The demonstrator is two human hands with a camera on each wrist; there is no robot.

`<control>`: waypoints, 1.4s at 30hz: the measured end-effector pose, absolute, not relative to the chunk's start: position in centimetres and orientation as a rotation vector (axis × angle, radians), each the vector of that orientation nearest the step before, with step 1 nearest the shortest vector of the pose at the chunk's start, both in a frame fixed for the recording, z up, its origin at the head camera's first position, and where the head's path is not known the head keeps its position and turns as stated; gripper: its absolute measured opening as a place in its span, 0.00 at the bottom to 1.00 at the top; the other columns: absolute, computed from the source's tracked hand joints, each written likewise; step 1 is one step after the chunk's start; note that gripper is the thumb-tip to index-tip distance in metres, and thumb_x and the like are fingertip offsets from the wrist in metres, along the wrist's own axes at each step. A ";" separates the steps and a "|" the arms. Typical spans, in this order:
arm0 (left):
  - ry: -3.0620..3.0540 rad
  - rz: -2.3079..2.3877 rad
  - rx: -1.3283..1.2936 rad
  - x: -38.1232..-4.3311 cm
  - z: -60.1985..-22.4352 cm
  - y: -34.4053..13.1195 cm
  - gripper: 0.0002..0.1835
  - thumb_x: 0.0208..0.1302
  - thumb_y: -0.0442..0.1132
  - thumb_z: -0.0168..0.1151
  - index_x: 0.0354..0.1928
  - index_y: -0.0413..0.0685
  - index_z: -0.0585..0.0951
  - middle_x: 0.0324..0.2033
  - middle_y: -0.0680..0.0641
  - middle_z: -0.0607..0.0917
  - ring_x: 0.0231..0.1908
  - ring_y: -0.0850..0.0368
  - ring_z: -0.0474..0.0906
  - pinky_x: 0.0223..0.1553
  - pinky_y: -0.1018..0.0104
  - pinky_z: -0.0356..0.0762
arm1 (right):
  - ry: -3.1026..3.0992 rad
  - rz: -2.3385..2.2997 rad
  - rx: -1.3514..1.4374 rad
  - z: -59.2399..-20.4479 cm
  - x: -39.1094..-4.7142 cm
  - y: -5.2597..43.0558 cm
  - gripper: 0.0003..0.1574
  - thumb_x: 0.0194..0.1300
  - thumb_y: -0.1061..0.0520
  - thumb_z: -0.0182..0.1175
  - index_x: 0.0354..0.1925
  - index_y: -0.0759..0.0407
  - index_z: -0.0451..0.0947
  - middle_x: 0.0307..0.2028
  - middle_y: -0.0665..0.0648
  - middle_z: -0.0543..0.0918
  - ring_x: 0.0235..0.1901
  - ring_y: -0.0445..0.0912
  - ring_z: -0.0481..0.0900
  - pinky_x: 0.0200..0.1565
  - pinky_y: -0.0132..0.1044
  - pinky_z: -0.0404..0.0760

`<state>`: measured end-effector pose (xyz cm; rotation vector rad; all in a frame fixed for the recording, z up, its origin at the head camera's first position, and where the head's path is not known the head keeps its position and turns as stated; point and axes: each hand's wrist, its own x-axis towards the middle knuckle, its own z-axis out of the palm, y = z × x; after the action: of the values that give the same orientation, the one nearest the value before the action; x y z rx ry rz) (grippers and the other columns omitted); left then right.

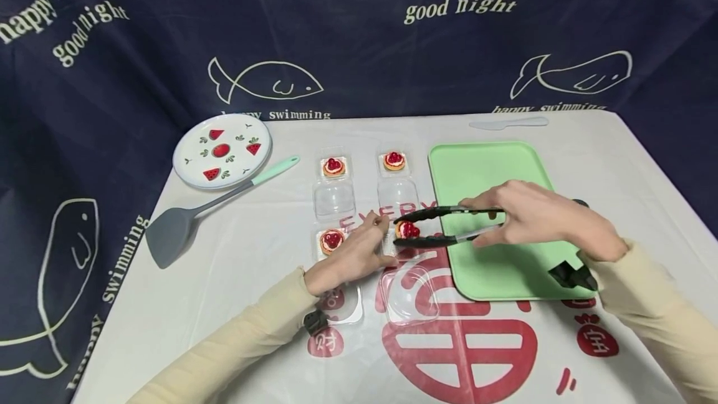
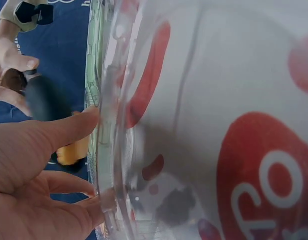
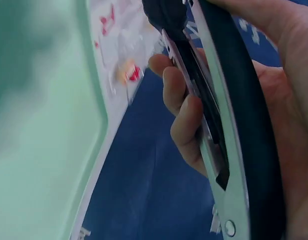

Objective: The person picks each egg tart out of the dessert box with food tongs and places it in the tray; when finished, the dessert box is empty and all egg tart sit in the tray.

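My right hand (image 1: 530, 214) grips a pair of black-tipped tongs (image 1: 426, 242), fingers curled round the metal and black handles. Between the tong tips sits a small tart (image 1: 408, 230) with red berries, at the tray part of an opened clear plastic box. The lid (image 1: 412, 295) of that box lies folded out toward me. With thumb and fingers, my left hand (image 1: 356, 251) holds the left side of this box; the left wrist view shows them at its clear edge (image 2: 111, 150). My left forearm and hand partly cover another opened box with a tart (image 1: 332, 240).
Two more opened boxes hold tarts, a left one (image 1: 333, 167) and a right one (image 1: 394, 161), farther back. A green tray (image 1: 482, 285) lies under my right hand. A white knife (image 1: 510, 123), a watermelon-patterned plate (image 1: 196, 164) and a grey spatula (image 1: 174, 229) lie around.
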<state>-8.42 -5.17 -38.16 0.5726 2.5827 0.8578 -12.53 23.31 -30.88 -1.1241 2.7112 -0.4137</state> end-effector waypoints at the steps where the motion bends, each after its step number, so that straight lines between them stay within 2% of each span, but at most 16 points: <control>1: 2.584 0.863 0.574 -8.4 -38.2 -5.2 0.45 0.60 0.41 0.69 0.71 0.28 0.56 0.71 0.27 0.55 0.69 0.35 0.59 0.70 0.51 0.58 | 2.712 -0.450 -1.130 -30.8 -12.8 23.7 0.37 0.48 0.42 0.76 0.52 0.60 0.83 0.46 0.54 0.87 0.38 0.40 0.83 0.35 0.37 0.81; 3: 2.584 0.865 0.572 -8.4 -38.2 -5.2 0.45 0.60 0.41 0.69 0.71 0.28 0.56 0.71 0.27 0.54 0.69 0.35 0.57 0.71 0.51 0.57 | 2.726 -0.500 -1.101 -30.7 -13.3 24.6 0.37 0.48 0.42 0.76 0.53 0.60 0.83 0.46 0.55 0.87 0.31 0.35 0.80 0.31 0.32 0.78; 6: 2.592 0.867 0.585 -8.4 -38.2 -5.3 0.44 0.60 0.41 0.69 0.71 0.27 0.57 0.70 0.27 0.57 0.68 0.35 0.60 0.70 0.51 0.59 | 2.768 -0.532 -0.995 -30.7 -14.2 26.0 0.39 0.48 0.41 0.76 0.54 0.61 0.82 0.45 0.57 0.87 0.18 0.32 0.60 0.20 0.28 0.64; 8: 2.595 0.869 0.594 -8.4 -38.3 -5.2 0.44 0.60 0.40 0.69 0.70 0.27 0.57 0.68 0.28 0.60 0.66 0.36 0.63 0.69 0.52 0.62 | 2.806 -0.530 -0.903 -30.8 -14.7 27.0 0.40 0.48 0.43 0.76 0.55 0.61 0.81 0.34 0.57 0.87 0.15 0.33 0.49 0.17 0.30 0.57; 10: 2.599 0.873 0.604 -8.4 -38.3 -5.2 0.44 0.60 0.40 0.69 0.70 0.26 0.57 0.66 0.29 0.62 0.64 0.37 0.66 0.68 0.52 0.64 | 2.844 -0.523 -0.826 -31.2 -15.2 27.9 0.40 0.47 0.44 0.77 0.56 0.62 0.81 0.20 0.50 0.79 0.14 0.33 0.45 0.17 0.31 0.57; 11: 2.599 0.873 0.606 -8.4 -38.3 -5.2 0.44 0.59 0.40 0.69 0.70 0.26 0.57 0.66 0.29 0.63 0.63 0.37 0.67 0.67 0.53 0.65 | 2.862 -0.520 -0.784 -31.3 -15.4 28.4 0.41 0.47 0.44 0.77 0.56 0.62 0.80 0.15 0.47 0.71 0.14 0.34 0.45 0.17 0.32 0.57; 13: 2.597 0.871 0.606 -8.3 -38.3 -5.2 0.45 0.59 0.40 0.69 0.70 0.26 0.57 0.65 0.30 0.63 0.62 0.37 0.68 0.67 0.53 0.66 | 2.903 -0.506 -0.702 -31.7 -15.9 29.3 0.41 0.47 0.44 0.77 0.57 0.62 0.80 0.14 0.43 0.56 0.14 0.34 0.46 0.17 0.32 0.57; 15: 2.594 0.866 0.601 -8.3 -38.3 -5.2 0.45 0.59 0.41 0.69 0.71 0.27 0.56 0.66 0.30 0.63 0.62 0.37 0.69 0.67 0.53 0.66 | 2.934 -0.476 -0.621 -32.0 -16.2 30.2 0.42 0.47 0.43 0.76 0.58 0.61 0.80 0.13 0.43 0.52 0.14 0.36 0.47 0.18 0.34 0.57; 17: 2.592 0.863 0.596 -8.2 -38.3 -5.1 0.46 0.59 0.41 0.70 0.71 0.27 0.56 0.65 0.31 0.64 0.60 0.38 0.71 0.66 0.53 0.68 | 2.955 -0.422 -0.558 -32.3 -16.6 30.9 0.43 0.49 0.41 0.75 0.59 0.61 0.78 0.13 0.43 0.52 0.14 0.38 0.50 0.18 0.35 0.58; 20: 2.580 0.871 0.575 -8.1 -38.3 -5.1 0.46 0.60 0.41 0.69 0.71 0.28 0.55 0.67 0.30 0.61 0.62 0.36 0.68 0.67 0.53 0.65 | 2.962 -0.333 -0.504 -32.6 -17.0 31.6 0.45 0.51 0.38 0.72 0.61 0.61 0.77 0.12 0.44 0.53 0.15 0.40 0.53 0.20 0.37 0.59; 24: 2.569 0.874 0.551 -8.0 -38.3 -5.1 0.46 0.60 0.41 0.68 0.72 0.28 0.54 0.71 0.28 0.54 0.67 0.34 0.61 0.69 0.51 0.60 | 2.960 -0.262 -0.493 -32.9 -17.4 32.1 0.47 0.52 0.35 0.71 0.62 0.61 0.75 0.13 0.46 0.54 0.16 0.41 0.55 0.21 0.38 0.61; 27: 2.578 0.869 0.563 -8.0 -38.3 -5.2 0.46 0.60 0.41 0.69 0.71 0.28 0.55 0.70 0.28 0.56 0.67 0.35 0.62 0.69 0.52 0.61 | 2.952 -0.248 -0.486 -33.0 -17.5 32.1 0.48 0.53 0.34 0.70 0.63 0.61 0.75 0.13 0.46 0.54 0.16 0.42 0.56 0.21 0.38 0.61; 33: 2.595 0.885 0.592 -8.1 -38.4 -5.1 0.45 0.60 0.40 0.69 0.71 0.27 0.56 0.67 0.30 0.62 0.63 0.38 0.68 0.67 0.54 0.66 | 2.947 -0.274 -0.482 -33.0 -18.0 32.2 0.47 0.52 0.36 0.71 0.62 0.63 0.75 0.12 0.45 0.52 0.15 0.40 0.53 0.20 0.38 0.60; 42: 2.586 0.872 0.565 -8.1 -38.2 -5.1 0.45 0.60 0.41 0.69 0.71 0.28 0.56 0.71 0.27 0.54 0.69 0.35 0.58 0.70 0.51 0.59 | 2.947 -0.388 -0.489 -33.5 -18.4 32.4 0.46 0.52 0.38 0.73 0.60 0.66 0.76 0.13 0.45 0.52 0.15 0.40 0.52 0.20 0.37 0.60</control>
<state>-8.09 -5.08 -38.24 0.5655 2.5861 0.8719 -18.44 32.42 -33.53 -0.4885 2.9467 -0.3882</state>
